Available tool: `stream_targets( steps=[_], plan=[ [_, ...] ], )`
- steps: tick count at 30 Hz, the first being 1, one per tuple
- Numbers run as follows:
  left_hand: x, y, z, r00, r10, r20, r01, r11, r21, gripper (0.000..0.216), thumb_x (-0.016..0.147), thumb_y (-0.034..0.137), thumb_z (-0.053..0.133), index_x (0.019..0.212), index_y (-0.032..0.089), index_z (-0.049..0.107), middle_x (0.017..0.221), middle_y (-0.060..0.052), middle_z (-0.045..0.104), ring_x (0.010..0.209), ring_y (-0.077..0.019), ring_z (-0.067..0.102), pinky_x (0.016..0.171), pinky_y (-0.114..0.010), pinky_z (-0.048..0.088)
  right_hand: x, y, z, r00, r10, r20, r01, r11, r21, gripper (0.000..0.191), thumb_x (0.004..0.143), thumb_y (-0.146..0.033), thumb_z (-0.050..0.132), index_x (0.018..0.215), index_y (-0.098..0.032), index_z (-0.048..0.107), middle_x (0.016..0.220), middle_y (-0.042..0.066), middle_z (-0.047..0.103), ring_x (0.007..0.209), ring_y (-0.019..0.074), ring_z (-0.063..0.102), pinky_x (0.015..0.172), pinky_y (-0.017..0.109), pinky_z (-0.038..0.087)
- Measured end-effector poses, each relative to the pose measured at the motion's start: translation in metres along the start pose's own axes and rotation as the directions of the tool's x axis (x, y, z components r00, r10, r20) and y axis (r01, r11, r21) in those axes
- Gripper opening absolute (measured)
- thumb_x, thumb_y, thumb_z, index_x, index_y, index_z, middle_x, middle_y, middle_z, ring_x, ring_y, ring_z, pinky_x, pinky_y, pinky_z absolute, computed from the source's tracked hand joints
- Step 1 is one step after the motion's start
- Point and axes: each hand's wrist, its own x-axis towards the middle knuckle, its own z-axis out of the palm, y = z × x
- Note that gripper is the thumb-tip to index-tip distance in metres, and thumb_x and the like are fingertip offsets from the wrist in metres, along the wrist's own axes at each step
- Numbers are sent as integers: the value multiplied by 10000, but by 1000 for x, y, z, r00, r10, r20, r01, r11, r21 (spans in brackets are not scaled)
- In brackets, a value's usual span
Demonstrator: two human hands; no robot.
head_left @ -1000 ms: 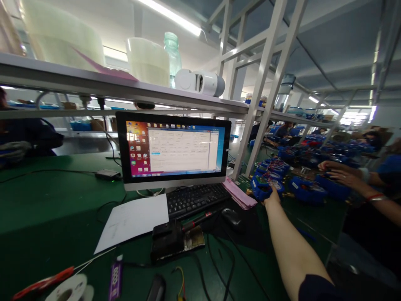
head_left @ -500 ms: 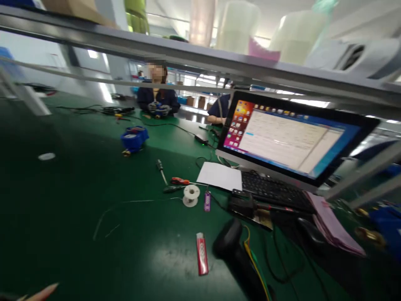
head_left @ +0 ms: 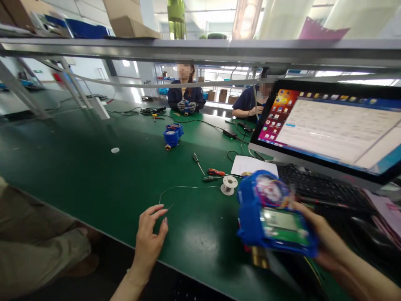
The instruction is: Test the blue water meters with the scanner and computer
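Note:
My right hand [head_left: 326, 238] grips a blue water meter [head_left: 250, 217] by its right side, above the table on the right. The meter is blurred; a green circuit board with a grey display, coloured wires and a brass fitting show on it. My left hand [head_left: 150, 234] is over the table's front edge, thumb and fingers apart, with nothing between them. Just beyond its fingertips lies the loose end of a thin solder wire [head_left: 188, 187]. That wire runs to a white spool [head_left: 229, 185] standing left of the meter.
Screwdrivers [head_left: 216, 172] lie behind the spool. Another blue meter [head_left: 173, 134] and a white cap [head_left: 115, 150] are farther back. A monitor [head_left: 328, 129] and keyboard [head_left: 297, 179] stand right. A shelf [head_left: 188, 48] crosses above; co-workers sit opposite. Someone's leg [head_left: 44, 251] is at left.
My view has swung left. My right hand has come into view with the blue water meter, covering the lighters and black scanner. My left hand now shows fully near the wire end.

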Motion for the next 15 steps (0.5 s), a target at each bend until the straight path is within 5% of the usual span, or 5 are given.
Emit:
stream_targets(
  steps=[1, 4, 10, 13, 15],
  plan=[
    [-3, 4, 0, 1000, 11, -13, -12, 1000, -27, 160, 862, 254, 480, 1010, 220, 532, 1079, -47, 526, 1015, -189, 498, 882, -361, 447, -4, -1, 27, 981, 108, 163, -113, 993, 23, 419, 748, -491, 535, 924, -118, 614, 824, 104, 634, 763, 167, 605, 738, 298, 483],
    [-14, 12, -3, 994, 109, -3, -109, 988, -106, 198, 839, 209, 528, 1037, 200, 513, 1098, -54, 516, 1047, -180, 491, 897, -324, 425, 2, -4, 97, 801, 215, 559, -266, 964, 11, 451, 636, -473, 643, 912, -119, 596, 845, 72, 637, 712, 124, 592, 724, 263, 482],
    [-7, 25, 1, 948, 314, 54, -308, 947, -95, 554, 747, 427, 639, 1181, 166, 413, 1188, -139, 475, 1154, -274, 435, 1000, -475, 360, 49, -13, 142, 527, 326, 785, -68, 937, -343, 548, 512, -514, 708, 866, -108, 613, 817, 37, 637, 677, 83, 564, 694, 220, 463],
    [7, 31, 14, 917, 371, 147, -356, 927, -120, 771, 672, 592, 613, 1262, 182, 335, 1277, -176, 420, 1230, -332, 366, 1025, -585, 300, 59, -24, 144, 502, 366, 784, 27, 899, -437, 548, 476, -503, 736, 826, -90, 650, 783, 48, 639, 672, 92, 558, 674, 219, 453],
    [12, 35, 24, 904, 371, 214, -338, 925, -176, 826, 658, 649, 570, 1284, 175, 315, 1287, -174, 416, 1245, -332, 349, 1017, -569, 332, 61, -31, 141, 575, 300, 762, 139, 881, -452, 515, 499, -475, 736, 833, -89, 661, 774, 36, 635, 682, 77, 542, 669, 195, 434]
  ],
)
